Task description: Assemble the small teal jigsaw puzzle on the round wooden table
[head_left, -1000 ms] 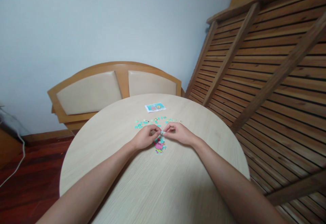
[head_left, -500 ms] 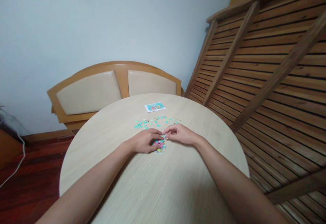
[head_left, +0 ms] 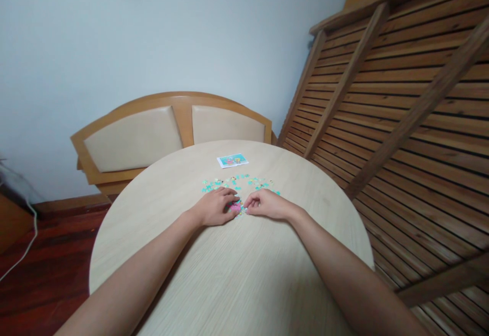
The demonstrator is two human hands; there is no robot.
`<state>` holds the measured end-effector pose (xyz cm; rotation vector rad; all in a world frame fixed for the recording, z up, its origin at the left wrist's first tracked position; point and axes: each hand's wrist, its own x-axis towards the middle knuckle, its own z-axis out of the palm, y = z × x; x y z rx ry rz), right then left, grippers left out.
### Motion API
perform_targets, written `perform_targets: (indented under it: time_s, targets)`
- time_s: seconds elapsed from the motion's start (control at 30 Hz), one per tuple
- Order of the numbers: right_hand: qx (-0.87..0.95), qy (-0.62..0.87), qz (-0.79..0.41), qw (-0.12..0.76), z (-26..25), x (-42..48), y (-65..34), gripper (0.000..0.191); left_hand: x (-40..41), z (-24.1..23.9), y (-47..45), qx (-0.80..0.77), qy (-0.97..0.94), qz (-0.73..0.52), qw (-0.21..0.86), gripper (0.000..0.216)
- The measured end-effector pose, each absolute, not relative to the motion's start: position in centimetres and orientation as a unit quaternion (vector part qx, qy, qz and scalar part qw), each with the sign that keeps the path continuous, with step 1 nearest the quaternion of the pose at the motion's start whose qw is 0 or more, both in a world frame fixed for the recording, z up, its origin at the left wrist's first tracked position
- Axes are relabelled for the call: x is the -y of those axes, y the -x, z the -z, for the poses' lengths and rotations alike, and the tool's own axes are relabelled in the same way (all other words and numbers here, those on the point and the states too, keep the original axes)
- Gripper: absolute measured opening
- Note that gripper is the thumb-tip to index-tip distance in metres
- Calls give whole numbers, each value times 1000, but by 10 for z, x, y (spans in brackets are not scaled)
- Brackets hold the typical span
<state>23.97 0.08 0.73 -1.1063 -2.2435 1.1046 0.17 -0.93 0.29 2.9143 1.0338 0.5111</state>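
A small joined section of a jigsaw puzzle (head_left: 235,207), pink with teal at its edges, lies flat on the table. My left hand (head_left: 217,206) covers its left side, with fingers and thumb curved around it and pressing on it. At the right edge of that section, my right hand (head_left: 266,203) is closed in a pinch. A small puzzle piece seems to be between its thumb and forefinger, mostly hidden by the fingertips. Loose puzzle pieces (head_left: 208,189), mostly teal with some yellow, are scattered just beyond both hands.
A picture card (head_left: 233,161) with cartoon figures on teal lies further back on the round wooden table (head_left: 229,285). Behind stands a padded headboard (head_left: 133,137) against the wall. A slatted wooden frame (head_left: 382,102) leans at the right.
The joined puzzle section has shifted away from me, and my left hand has moved slightly forward with it. My right hand's fingertips have come down to the section's right edge.
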Motion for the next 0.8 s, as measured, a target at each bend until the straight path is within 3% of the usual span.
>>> perform_targets:
  time_s: [0.8]
  targets:
    - [832, 387, -342, 201, -11, 3, -242, 23, 10, -4, -3, -337, -928, -156, 11, 38]
